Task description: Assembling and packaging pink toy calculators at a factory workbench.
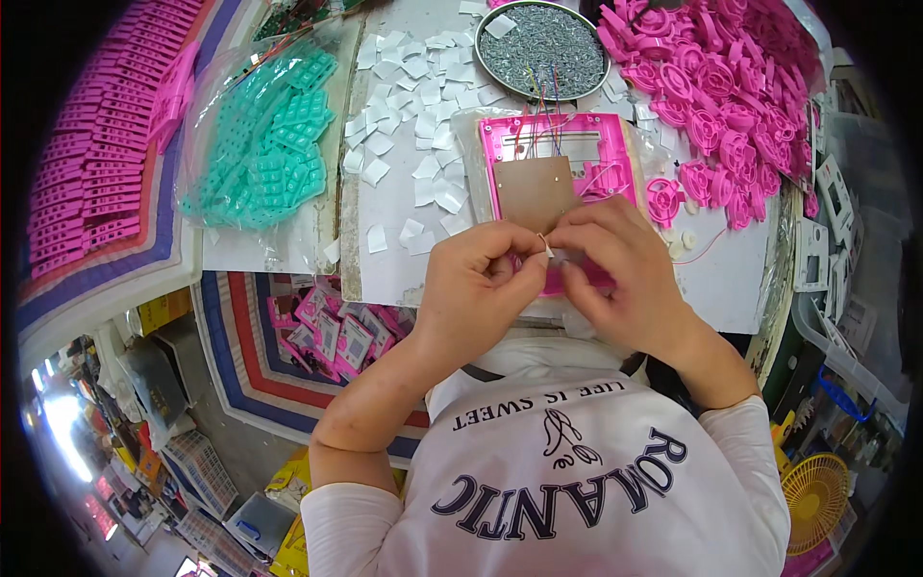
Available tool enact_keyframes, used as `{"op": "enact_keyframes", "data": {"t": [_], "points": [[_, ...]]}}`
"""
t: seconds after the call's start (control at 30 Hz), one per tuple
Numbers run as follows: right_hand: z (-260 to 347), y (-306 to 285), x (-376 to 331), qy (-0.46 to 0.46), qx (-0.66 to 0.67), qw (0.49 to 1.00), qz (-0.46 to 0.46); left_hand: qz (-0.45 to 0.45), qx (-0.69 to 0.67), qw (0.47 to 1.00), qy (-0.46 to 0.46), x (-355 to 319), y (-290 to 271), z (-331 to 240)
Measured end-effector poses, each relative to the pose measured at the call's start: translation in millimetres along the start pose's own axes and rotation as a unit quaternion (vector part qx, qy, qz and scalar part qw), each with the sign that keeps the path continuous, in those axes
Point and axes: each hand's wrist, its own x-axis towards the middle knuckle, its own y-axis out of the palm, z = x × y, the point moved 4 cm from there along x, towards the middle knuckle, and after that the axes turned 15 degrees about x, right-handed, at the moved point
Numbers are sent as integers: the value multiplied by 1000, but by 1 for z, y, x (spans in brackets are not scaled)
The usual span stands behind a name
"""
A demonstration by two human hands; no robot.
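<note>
My left hand (481, 284) and my right hand (620, 274) meet over the near edge of a pink plastic housing (623, 144). Thumb and forefinger of the left are pinched at a small white piece (549, 252), with a bit of thin wire showing beside it. The right hand's fingers are closed at the same spot; what exactly lies between them is hidden. A brown board (532, 192) rests on the housing just beyond my hands. Thin coloured wires (543, 91) run from its far edge. The housing's near part is covered by my hands.
White paper squares (423, 125) lie scattered left of the housing. A round tray of small metal screws (543, 53) stands behind it. Pink round parts (731, 106) are heaped at right, teal keypads (279, 144) fill a bag at left. Stacked pink casings (115, 144) stand farther left.
</note>
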Motion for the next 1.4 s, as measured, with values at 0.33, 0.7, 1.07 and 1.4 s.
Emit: {"op": "enact_keyframes", "data": {"t": [0.33, 0.7, 1.07, 1.4], "points": [[-15, -1, -20, 102, 181, 975, -83, -17, 127, 988, 83, 3, 2, -21], [1, 15, -19, -118, -46, 991, -45, 168, 99, 980, -27, 33, -20, -22], [-10, 28, -16, -149, -130, 980, -11, -35, 282, 932, 225, 11, -13, -14], [11, 24, -7, -108, -259, 947, 156, -76, 333, 903, 262, 2, -9, -4]]}}
